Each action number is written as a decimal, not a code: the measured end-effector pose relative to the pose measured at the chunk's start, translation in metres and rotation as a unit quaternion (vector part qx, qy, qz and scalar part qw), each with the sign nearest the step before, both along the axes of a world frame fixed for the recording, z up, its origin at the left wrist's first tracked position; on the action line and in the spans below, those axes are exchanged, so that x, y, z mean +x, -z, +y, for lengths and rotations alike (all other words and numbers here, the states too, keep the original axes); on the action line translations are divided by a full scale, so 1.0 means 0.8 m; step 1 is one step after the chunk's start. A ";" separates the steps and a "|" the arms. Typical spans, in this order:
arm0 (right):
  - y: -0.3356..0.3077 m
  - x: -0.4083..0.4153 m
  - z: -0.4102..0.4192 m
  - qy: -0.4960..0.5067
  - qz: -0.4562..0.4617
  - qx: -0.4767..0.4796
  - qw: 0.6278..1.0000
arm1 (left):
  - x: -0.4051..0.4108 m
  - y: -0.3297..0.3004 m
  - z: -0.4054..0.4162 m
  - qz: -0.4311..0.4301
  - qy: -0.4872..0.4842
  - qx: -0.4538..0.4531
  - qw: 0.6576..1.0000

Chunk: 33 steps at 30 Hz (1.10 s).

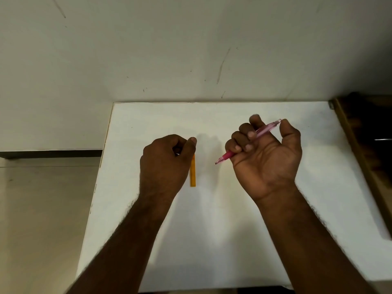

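My right hand [265, 153] is turned palm up above the white table [212, 230] and its curled fingers grip a pink translucent pen [262, 132]. The pen's tip points down-left and its far end rests by my thumb. My left hand [165, 164] is knuckles up over the middle of the table, fingers curled round the upper end of an orange pen-like stick [192, 175]. The stick's lower part shows below the thumb; the upper part is hidden inside the hand.
The white table meets a pale scuffed wall [191, 49] at its far edge. A dark wooden piece of furniture [364, 128] stands at the right. Tiled floor [42, 209] lies to the left of the table's edge.
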State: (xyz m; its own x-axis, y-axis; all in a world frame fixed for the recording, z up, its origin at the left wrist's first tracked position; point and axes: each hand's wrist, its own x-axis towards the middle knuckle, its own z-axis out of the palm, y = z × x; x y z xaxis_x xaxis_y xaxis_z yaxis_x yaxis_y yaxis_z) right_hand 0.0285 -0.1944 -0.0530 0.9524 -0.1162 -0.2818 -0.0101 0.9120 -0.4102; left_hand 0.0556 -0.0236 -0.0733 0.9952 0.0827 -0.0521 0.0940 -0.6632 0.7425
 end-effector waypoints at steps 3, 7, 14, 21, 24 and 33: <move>0.002 0.002 0.000 0.017 -0.004 0.003 1.000 | 0.000 0.000 0.000 -0.001 0.004 -0.008 1.000; 0.005 0.004 0.002 0.037 -0.002 -0.026 0.999 | 0.000 -0.001 -0.001 0.002 0.008 -0.014 1.000; 0.009 0.002 0.006 0.042 0.039 -0.009 0.998 | -0.001 -0.003 -0.001 0.010 0.010 -0.027 1.000; 0.008 -0.003 0.005 0.075 0.021 0.008 0.997 | -0.002 0.000 -0.002 0.012 0.017 -0.036 0.999; 0.007 -0.004 0.006 0.067 0.021 0.013 0.997 | -0.001 0.001 -0.001 0.012 0.021 -0.034 0.999; 0.007 -0.003 0.007 0.051 0.012 0.028 0.998 | -0.002 0.004 -0.002 0.011 0.026 -0.032 0.999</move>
State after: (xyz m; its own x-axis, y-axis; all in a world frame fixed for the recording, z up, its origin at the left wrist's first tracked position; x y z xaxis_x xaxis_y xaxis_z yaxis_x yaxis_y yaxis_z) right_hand 0.0258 -0.1887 -0.0583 0.9295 -0.1954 -0.3127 0.0745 0.9301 -0.3598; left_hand 0.0544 -0.0249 -0.0766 0.9966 0.0272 -0.0783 0.0783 -0.6186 0.7818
